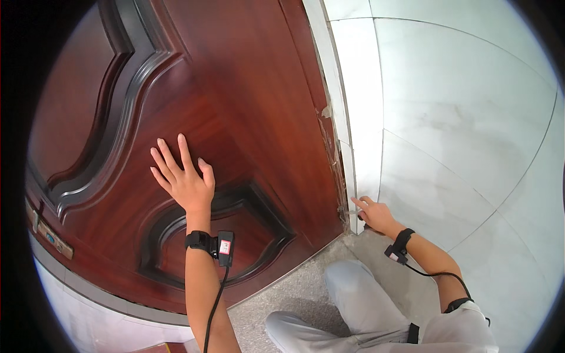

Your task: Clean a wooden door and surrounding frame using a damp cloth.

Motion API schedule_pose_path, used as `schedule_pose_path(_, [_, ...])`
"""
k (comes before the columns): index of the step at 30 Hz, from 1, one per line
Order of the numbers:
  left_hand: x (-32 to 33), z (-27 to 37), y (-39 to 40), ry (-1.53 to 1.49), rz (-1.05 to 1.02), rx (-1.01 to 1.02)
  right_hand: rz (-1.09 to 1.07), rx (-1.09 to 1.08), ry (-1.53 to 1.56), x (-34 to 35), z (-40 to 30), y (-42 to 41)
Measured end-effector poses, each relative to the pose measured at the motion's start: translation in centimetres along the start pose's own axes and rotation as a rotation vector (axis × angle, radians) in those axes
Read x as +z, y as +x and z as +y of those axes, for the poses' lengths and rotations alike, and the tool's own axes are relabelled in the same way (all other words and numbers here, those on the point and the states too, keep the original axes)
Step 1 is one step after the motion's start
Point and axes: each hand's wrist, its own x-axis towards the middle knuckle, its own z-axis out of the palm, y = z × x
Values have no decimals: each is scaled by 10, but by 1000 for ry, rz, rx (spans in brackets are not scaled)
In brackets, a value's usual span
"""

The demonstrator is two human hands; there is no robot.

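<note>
My left hand (pixel 187 181) lies with fingers spread on the face of a reddish-brown panelled door (pixel 247 123), just above its lower moulded panel. At the door's right edge, near the bottom corner, my right hand (pixel 375 216) is beside the white trim strip (pixel 348 172). Its index finger points toward the strip, and something small and dark shows under the fingers, with a thin translucent piece near the fingertips; what the hand grips cannot be made out. Ragged pale film or dried residue (pixel 337 176) runs along the gap between door and strip.
Pale marble-look tiles (pixel 450 132) cover the wall on the right. A metal lock plate (pixel 55 238) is on the door at the far left. Below are a rough grey floor (pixel 300 291) and my bent knees in grey trousers. Cabled black devices are strapped to both wrists.
</note>
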Motion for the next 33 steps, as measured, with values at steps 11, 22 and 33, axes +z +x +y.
schedule_pose_path(11, [-1,9,4,5,3,-8,-181,124,-170,42,37,-23])
schedule_pose_path(22, [-4,-2,2,5,-29,12,1011,-357,-129,-136,-92,170])
schedule_pose_path(33, [-2,7,0,-3,-4,22,1028,-74,21,34,-34,155])
